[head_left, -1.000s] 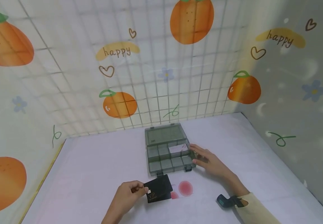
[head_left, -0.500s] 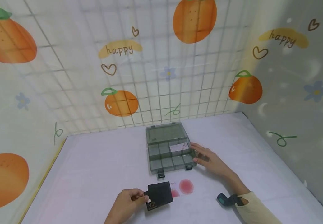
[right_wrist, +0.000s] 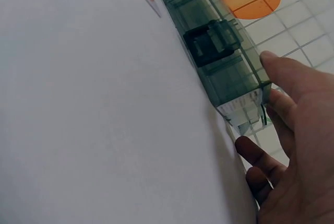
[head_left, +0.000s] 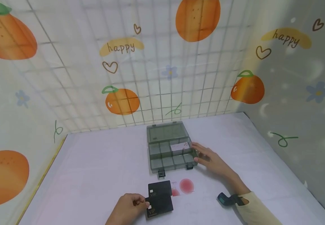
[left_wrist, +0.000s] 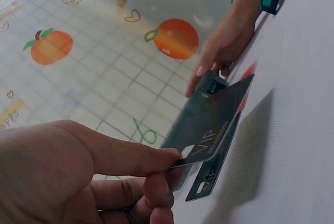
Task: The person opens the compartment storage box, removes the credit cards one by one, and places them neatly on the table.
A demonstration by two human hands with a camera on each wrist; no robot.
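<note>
My left hand (head_left: pixel 128 207) pinches a black card (head_left: pixel 160 207) marked VIP between thumb and fingertips. In the left wrist view this card (left_wrist: pixel 222 122) is tilted and raised above a second black VIP card (left_wrist: pixel 209 174). That second card (head_left: pixel 159 189) lies partly over a pink-printed card (head_left: pixel 186 186). A green see-through compartment box (head_left: pixel 176 162) stands behind the cards with its lid folded back. My right hand (head_left: pixel 214 162) rests against its right end, thumb (right_wrist: pixel 284 70) at the top edge and fingers loosely bent beside the end wall.
A white card (head_left: pixel 180 146) sits in the box's right back compartment. Two dark latches, one of them the left latch (head_left: pixel 161 173), project from the front edge. A fruit-print curtain (head_left: pixel 151 62) rises behind the white table (head_left: pixel 100 162).
The left hand has drawn its black card toward me, so the second VIP card beneath shows. My right hand stays at the box's end.
</note>
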